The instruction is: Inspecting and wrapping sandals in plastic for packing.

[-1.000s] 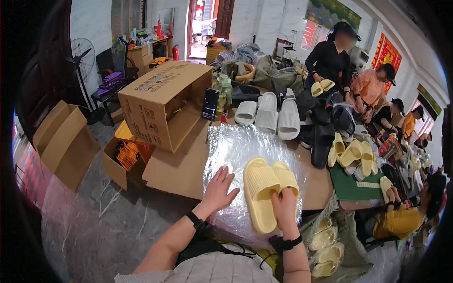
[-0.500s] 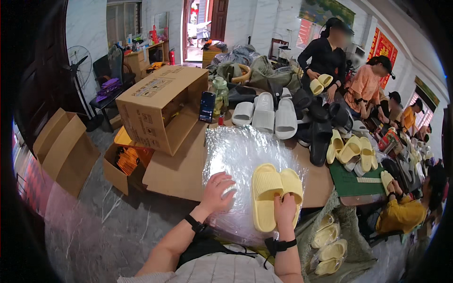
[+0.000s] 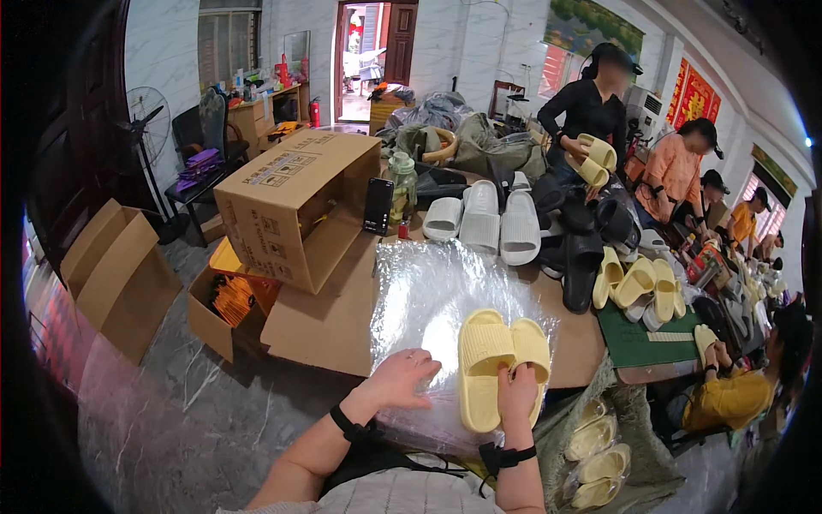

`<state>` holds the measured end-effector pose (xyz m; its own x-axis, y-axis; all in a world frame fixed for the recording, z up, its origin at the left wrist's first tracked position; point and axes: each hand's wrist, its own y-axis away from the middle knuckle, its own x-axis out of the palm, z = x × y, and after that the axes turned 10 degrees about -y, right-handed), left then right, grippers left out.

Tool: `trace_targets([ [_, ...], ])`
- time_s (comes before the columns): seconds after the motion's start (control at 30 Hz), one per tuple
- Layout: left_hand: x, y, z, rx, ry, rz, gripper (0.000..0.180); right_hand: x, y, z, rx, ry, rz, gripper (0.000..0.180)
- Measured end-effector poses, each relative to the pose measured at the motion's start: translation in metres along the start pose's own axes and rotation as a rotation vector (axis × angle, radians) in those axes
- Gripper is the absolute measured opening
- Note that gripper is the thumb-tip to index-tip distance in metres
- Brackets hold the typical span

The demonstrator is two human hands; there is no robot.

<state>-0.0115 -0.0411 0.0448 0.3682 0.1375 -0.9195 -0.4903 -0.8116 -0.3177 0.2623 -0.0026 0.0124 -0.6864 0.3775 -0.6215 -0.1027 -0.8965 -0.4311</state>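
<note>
A pair of pale yellow slippers (image 3: 485, 394) lies side by side on a stack of clear plastic bags (image 3: 419, 295) in front of me. My right hand (image 3: 517, 394) grips the pair where the two slippers meet, its fingertips hidden under the straps. Left of the slippers, my left hand (image 3: 404, 377) hovers over the plastic with its fingers apart, holding nothing. Both wrists wear black bands.
An open cardboard box (image 3: 282, 201) stands at the left, beside a phone (image 3: 378, 206) and a glass jar (image 3: 402, 178). Grey slippers (image 3: 480, 216) and black slippers (image 3: 583, 270) pile up beyond. A sack (image 3: 629, 420) with bagged yellow slippers sits lower right. Co-workers (image 3: 599, 103) are at the right.
My left hand has shifted slightly right and lower, nearer the slippers. My right hand still grips the pair. A co-worker at the back has turned the yellow slippers they hold.
</note>
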Motion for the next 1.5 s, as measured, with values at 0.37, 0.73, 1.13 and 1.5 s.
trace_targets([
  [0.37,0.019,0.01,0.002,0.039,-0.091,-0.058,0.061,-0.025,0.021,-0.012,0.115,-0.419,-0.041,0.027],
  [0.73,0.018,-0.002,-0.002,-0.137,0.159,-0.165,0.036,-0.073,0.037,-0.04,0.071,-0.813,-0.15,0.03],
  [1.13,0.018,0.0,0.001,-0.248,0.406,-0.022,0.054,-0.083,0.039,0.002,-0.079,-0.953,-0.128,0.043],
  [1.5,0.011,0.001,-0.005,-0.113,0.15,0.026,0.051,-0.076,0.041,0.004,-0.016,-1.015,-0.118,0.046],
])
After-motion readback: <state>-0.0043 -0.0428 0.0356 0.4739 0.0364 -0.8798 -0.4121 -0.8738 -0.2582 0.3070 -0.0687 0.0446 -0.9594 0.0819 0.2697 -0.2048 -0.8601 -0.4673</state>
